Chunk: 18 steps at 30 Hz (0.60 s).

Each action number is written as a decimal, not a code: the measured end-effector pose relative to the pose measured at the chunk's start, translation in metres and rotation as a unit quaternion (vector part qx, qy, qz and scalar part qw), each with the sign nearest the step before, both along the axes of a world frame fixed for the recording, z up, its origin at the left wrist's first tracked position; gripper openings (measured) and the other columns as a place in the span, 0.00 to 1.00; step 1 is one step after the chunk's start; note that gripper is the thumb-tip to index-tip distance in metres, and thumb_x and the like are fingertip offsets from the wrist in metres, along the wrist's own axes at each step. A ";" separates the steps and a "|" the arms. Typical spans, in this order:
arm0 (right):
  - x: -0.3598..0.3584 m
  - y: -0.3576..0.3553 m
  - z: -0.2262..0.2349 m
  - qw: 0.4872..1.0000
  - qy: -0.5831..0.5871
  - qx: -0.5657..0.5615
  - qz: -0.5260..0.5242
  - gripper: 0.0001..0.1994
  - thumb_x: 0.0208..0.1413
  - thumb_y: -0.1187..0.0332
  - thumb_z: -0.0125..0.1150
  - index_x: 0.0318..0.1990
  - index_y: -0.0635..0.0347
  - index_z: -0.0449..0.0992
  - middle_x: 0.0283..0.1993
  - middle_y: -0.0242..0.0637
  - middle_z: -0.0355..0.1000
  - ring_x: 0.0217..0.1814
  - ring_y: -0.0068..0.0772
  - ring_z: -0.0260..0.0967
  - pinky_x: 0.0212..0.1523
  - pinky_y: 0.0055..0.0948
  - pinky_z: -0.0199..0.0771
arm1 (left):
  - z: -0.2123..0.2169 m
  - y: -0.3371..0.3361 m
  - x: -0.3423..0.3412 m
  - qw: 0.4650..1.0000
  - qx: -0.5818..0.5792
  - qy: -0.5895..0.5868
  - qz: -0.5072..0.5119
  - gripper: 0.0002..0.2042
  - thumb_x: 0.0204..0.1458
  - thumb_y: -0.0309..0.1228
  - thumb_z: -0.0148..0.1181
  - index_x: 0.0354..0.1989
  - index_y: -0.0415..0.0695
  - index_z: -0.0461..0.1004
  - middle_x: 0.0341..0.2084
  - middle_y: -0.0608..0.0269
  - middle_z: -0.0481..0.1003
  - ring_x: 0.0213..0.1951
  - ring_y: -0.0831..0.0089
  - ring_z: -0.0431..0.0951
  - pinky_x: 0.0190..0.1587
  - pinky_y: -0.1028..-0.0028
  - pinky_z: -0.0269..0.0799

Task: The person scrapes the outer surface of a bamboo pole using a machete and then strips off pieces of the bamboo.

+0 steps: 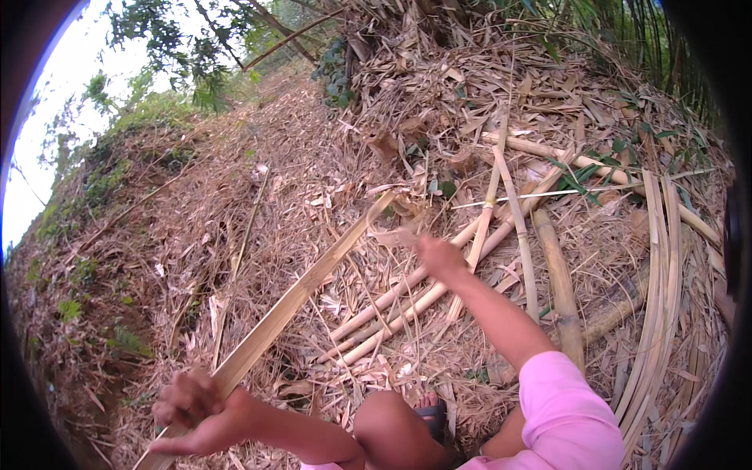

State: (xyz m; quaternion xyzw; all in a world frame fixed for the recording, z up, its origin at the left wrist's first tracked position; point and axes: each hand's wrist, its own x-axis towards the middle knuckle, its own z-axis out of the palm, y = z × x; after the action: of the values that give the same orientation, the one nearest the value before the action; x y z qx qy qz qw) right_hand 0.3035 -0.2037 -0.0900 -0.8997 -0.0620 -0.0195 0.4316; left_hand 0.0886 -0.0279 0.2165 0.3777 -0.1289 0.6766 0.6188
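Note:
A long, flat bamboo strip runs slantwise from the lower left up to the middle of the head view. My left hand is closed around its near part, fingers curled over the top and thumb below. Close to the strip's far end, my right hand is a fist with the arm stretched forward. A blurred, thin pale shape juts from that fist toward the strip, with a curl beside the tip. Whether it is a blade or a peeled sliver cannot be made out.
Bamboo poles lie crossed on the dry litter ahead to the right. A thicker brown pole rests beside them. Several long split strips bend along the right. A littered slope rises behind; my sandalled foot is below.

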 end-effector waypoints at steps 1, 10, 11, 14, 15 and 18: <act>0.005 -0.027 -0.023 0.997 -0.005 -0.022 -0.078 0.29 0.69 0.44 0.31 0.35 0.60 0.71 0.25 0.42 0.74 0.26 0.41 0.75 0.27 0.41 0.76 | 0.001 -0.003 -0.003 0.999 -0.038 0.000 -0.002 0.29 0.62 0.61 0.37 0.16 0.52 0.52 0.09 0.74 0.49 0.10 0.84 0.47 0.09 0.81 0.41; -0.017 0.012 0.017 0.985 -0.174 -0.006 0.002 0.28 0.69 0.45 0.33 0.31 0.60 0.69 0.18 0.37 0.69 0.15 0.40 0.69 0.19 0.40 0.73 | 0.015 -0.009 -0.017 0.998 0.007 -0.018 0.063 0.29 0.63 0.61 0.32 0.16 0.52 0.52 0.10 0.72 0.49 0.12 0.83 0.45 0.11 0.80 0.38; -0.021 0.012 0.023 0.982 -0.183 0.000 0.040 0.27 0.68 0.45 0.34 0.30 0.60 0.68 0.17 0.36 0.68 0.14 0.38 0.68 0.16 0.38 0.72 | 0.017 -0.011 -0.019 0.998 -0.006 -0.013 0.066 0.29 0.63 0.61 0.31 0.16 0.52 0.52 0.10 0.72 0.49 0.12 0.83 0.44 0.11 0.80 0.38; -0.039 0.031 0.051 0.948 -0.308 0.006 0.084 0.25 0.68 0.46 0.37 0.29 0.57 0.66 0.15 0.31 0.65 0.10 0.29 0.63 0.08 0.32 0.64 | 0.019 -0.004 -0.028 0.998 -0.002 -0.011 0.068 0.30 0.62 0.62 0.31 0.16 0.52 0.51 0.11 0.72 0.49 0.12 0.83 0.44 0.12 0.81 0.38; -0.045 0.037 0.055 0.912 -0.406 0.019 0.063 0.24 0.68 0.46 0.38 0.30 0.57 0.67 0.16 0.31 0.66 0.09 0.28 0.62 0.07 0.33 0.62 | 0.021 -0.001 -0.035 0.997 0.007 -0.026 0.066 0.29 0.63 0.62 0.31 0.16 0.52 0.52 0.11 0.72 0.49 0.12 0.83 0.44 0.11 0.80 0.38; -0.009 0.016 0.009 0.923 -0.378 -0.059 0.043 0.23 0.69 0.48 0.39 0.31 0.58 0.68 0.18 0.34 0.69 0.11 0.32 0.66 0.10 0.34 0.65 | 0.022 0.006 -0.053 0.997 0.030 -0.031 0.059 0.29 0.63 0.61 0.32 0.16 0.52 0.54 0.11 0.73 0.50 0.12 0.83 0.46 0.10 0.80 0.40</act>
State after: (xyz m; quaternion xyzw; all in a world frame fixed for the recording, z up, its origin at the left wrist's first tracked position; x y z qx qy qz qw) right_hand 0.2948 -0.1878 -0.0806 -0.8460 -0.2599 -0.3356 0.3226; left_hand 0.0355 -0.0221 0.2387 0.3818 -0.1453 0.7190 0.5623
